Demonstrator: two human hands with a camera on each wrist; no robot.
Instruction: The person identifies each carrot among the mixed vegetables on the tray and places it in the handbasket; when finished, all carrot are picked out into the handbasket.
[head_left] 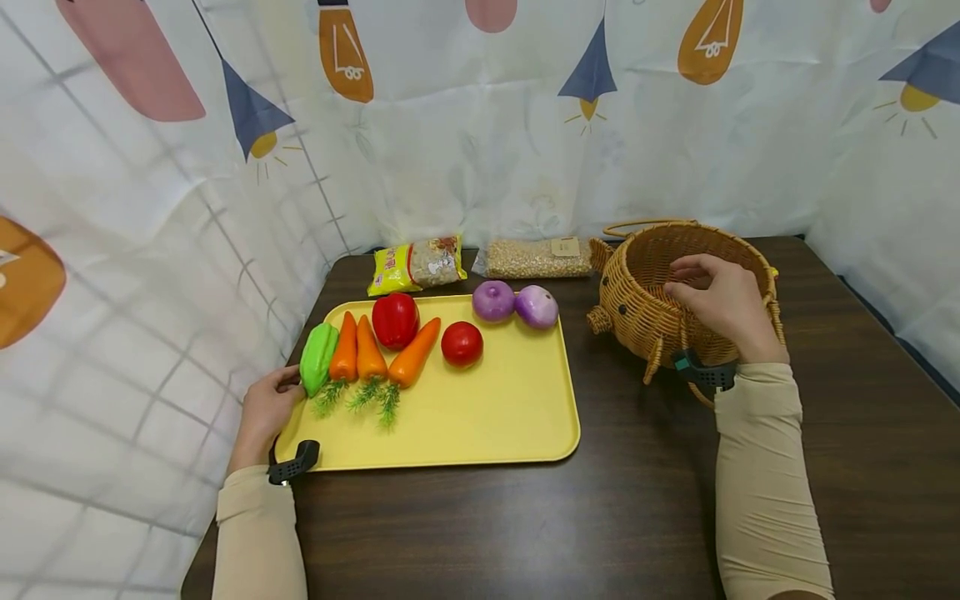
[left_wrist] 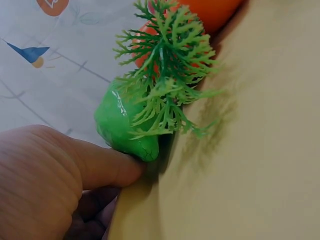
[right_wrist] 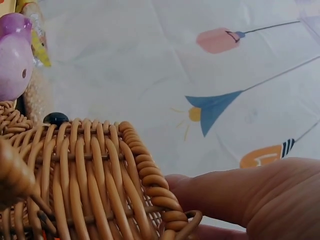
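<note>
The left hand grips the left rim of a yellow tray, its thumb right against the tip of a glossy green ribbed toy vegetable. Beside that vegetable lie three toy carrots with leafy green tops, a red bell pepper and a tomato. Two purple onions sit at the tray's far right corner. Over the opening of a pig-shaped wicker basket is the right hand, fingers loosely bent with a gap to the thumb and nothing visible between them. Its thumb is close to the woven rim.
Behind the tray lie a yellow bag of dry food and a clear bag of grains. A patterned curtain hangs along the back and left of the dark wooden table. The basket's handle leans toward the back.
</note>
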